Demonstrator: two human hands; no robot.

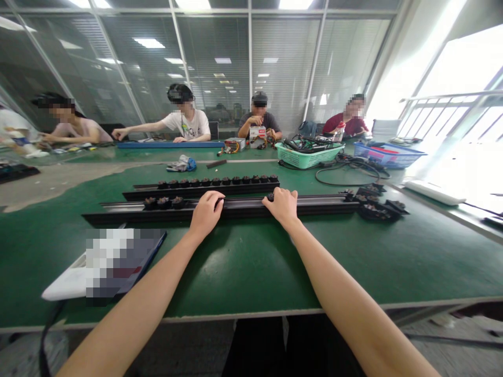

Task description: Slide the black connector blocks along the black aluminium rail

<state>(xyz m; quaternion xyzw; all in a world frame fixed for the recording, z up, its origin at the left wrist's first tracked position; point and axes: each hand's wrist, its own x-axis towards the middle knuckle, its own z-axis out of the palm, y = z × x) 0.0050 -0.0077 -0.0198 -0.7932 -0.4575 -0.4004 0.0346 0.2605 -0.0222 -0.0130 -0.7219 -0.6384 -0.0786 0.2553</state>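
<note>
A long black rail (243, 210) lies across the green table, with three round black parts (163, 202) seated toward its left end. My left hand (206, 210) is closed at the rail's middle, fingers curled over a small dark piece that is mostly hidden. Farther right, my right hand (283, 205) is closed at the rail too, thumb and fingers around a small black part (270, 196). Behind lies a shorter black rail (196, 190) carrying a row of several round black parts. More loose black parts (375, 209) are piled at the long rail's right end.
A white device and dark booklet (153, 256) lie front left. Toward the back are a crumpled cloth (183, 164), a green basket (308, 157), a blue basket (387, 155) and black cables (334, 175). Several people sit across the table. A white flat device (433, 192) is at right.
</note>
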